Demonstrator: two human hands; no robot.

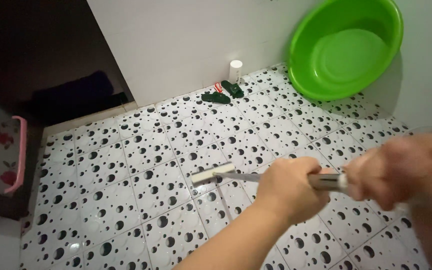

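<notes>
nearest, at five o'clock, the left hand (292, 189) is curled in a fist around the thin metal handle of a long floor wiper with a pale flat head (214, 175). at three o'clock the right hand (398, 167), blurred, is wrapped around the same shaft further back. the head hangs over the white tiled floor with black dots (126, 200); a firm two-handed hold should keep it flat. farther, at one o'clock, a bright green round plastic basin (346, 50) leans against the wall.
</notes>
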